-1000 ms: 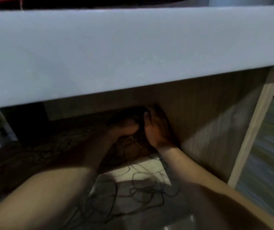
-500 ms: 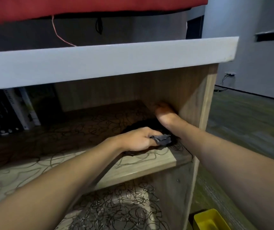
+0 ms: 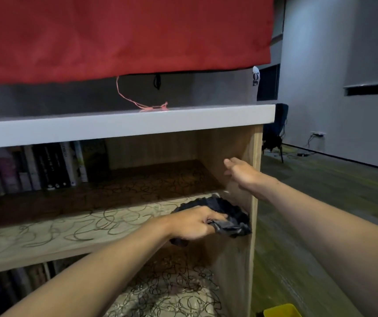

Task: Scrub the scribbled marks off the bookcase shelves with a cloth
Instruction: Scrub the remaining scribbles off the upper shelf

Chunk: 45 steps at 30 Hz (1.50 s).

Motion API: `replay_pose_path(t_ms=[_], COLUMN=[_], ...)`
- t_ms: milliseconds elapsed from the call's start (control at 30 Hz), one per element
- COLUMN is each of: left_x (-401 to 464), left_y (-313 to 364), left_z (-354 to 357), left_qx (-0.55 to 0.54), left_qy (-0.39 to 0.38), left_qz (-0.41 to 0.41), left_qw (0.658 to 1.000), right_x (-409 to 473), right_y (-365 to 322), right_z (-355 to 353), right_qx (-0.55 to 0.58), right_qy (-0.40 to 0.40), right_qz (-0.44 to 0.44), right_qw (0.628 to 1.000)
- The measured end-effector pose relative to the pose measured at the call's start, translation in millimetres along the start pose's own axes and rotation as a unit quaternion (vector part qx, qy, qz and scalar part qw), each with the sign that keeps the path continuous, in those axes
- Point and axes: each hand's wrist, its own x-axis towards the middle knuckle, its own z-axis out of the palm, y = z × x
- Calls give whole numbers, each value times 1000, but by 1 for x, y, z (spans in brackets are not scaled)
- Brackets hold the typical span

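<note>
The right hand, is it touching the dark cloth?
Apart. The head view shows the right hand raised beside the bookcase side panel, with bare wood between it and the cloth below.

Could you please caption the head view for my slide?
Left hand grips dark cloth on scribbled shelf; right hand open.

The left hand (image 3: 194, 223) covers part of the dark cloth (image 3: 226, 216), the book (image 3: 34, 165) spines are too dim to read, the lower books (image 3: 23, 284) sit lost in shadow, the yellow bin (image 3: 281, 311) is cut by the bottom edge, and the red fabric (image 3: 124, 35) runs off the top.
</note>
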Motion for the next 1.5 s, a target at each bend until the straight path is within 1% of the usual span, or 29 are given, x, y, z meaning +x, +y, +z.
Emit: replay_pose_path(t_ms=[100,167,233,333,367,433,467,500,533,567,600,633,667,700,733,767,833,900,967,1033,1167,1233,1267,1367,1433,1500], left_x=[-16,-22,-25,-23,-21,-16,-12,-7,-2,4,9,14,20,27,32,38,51,60,66,72,81,81,78,70,61,43], left_y=[10,8,6,5,4,-4,-11,-21,-29,-36,-43,-50,-56,-58,-61,-65,-72,-71,-68,-65,-58,-53,-51,-54,-62,-78], left_z=[-3,-11,-23,-50,-60,-79,-89,-100,-109,-117,-124,-129,-132,-130,-124,-114,-91,-69,-55,-40,-22,-17,-17,-24,-31,-36], left_qx=[-99,-152,-230,-318,-311,-248,-233,-224,-200,-141,-46,51,135,197,240,254,221,155,93,64,61,49,41,34,45,55], left_qy=[53,112,181,293,335,422,445,448,441,425,398,367,331,287,237,191,128,117,110,124,129,134,130,91,74,57], left_qz=[3,-22,-39,-47,-66,-130,-147,-157,-175,-210,-243,-243,-221,-196,-170,-144,-85,-44,-53,-57,-61,-24,-6,15,24,8], left_qw=[994,982,955,900,887,862,852,851,857,869,884,897,907,917,926,937,963,980,988,989,988,989,991,995,996,997], right_x=[-15,-19,-16,-3,2,11,18,26,32,39,46,55,62,71,78,86,100,108,113,111,93,84,79,76,79,79], right_y=[-2,-2,-4,-1,0,1,2,1,-1,-5,-11,-18,-26,-33,-38,-40,-39,-31,-22,-13,10,23,27,34,38,43], right_z=[-4,-5,-7,-6,-4,0,3,6,9,10,11,11,11,10,10,9,13,22,33,39,43,45,47,52,54,59], right_qx=[-27,-38,-36,-18,-17,-23,-23,-17,-6,5,8,-4,-26,-55,-90,-120,-150,-136,-82,-47,-51,-68,-71,-62,-90,-131], right_qy=[-8,-17,-13,2,5,6,4,9,25,55,85,99,98,89,81,82,73,61,66,58,2,-12,-8,17,37,30], right_qz=[-19,-24,-27,-32,-33,-35,-37,-41,-52,-65,-82,-96,-106,-106,-105,-106,-124,-128,-100,-78,-41,-18,-12,-8,-9,-15], right_qw=[999,999,999,999,999,999,999,999,998,996,993,990,989,989,987,984,978,980,989,994,998,997,997,998,995,991])
